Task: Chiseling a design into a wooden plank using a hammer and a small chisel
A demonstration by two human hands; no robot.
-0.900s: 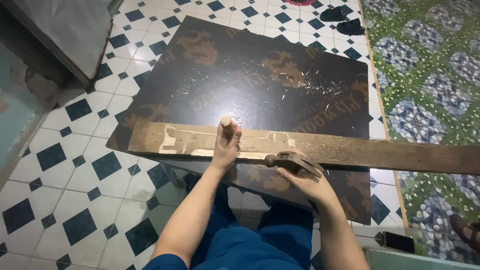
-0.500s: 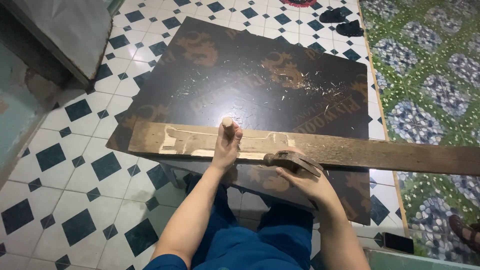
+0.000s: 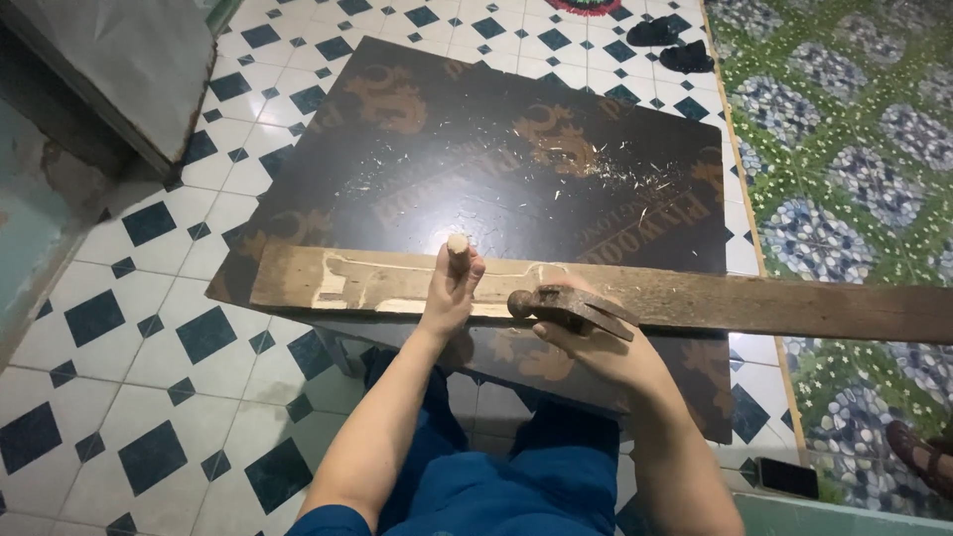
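Beneath you spreads a white tiled floor [image 3: 149,298] set with dark blue diamonds, and to its right runs a green floor [image 3: 844,149] patterned with blue flower medallions. On the white tiles in front of you lies your bench, a large dark brown plywood board [image 3: 476,149] with faded orange markings, its surface scattered with pale wood chips. Across the near edge of that board, running from the left side out past the right edge of the view, rests a long weathered brown wooden plank [image 3: 754,303]; its left part shows a pale, freshly cut recess. Your blue-clad legs [image 3: 516,486] sit below the board, nearest to you. Your left hand [image 3: 452,288] is closed around the pale round wooden handle of a chisel [image 3: 458,244], standing upright on the plank at the right end of the cut recess; the blade itself is hidden by your fingers. Your right hand [image 3: 596,342] is wrapped shut around a rusty brown claw hammer [image 3: 566,306], gripped close up by its head, which lies just above the plank, right beside the left hand. At the far edge, a pair of black sandals [image 3: 670,45] sits on the white tiles, and a small dark phone [image 3: 789,476] lies on the floor at the near right.
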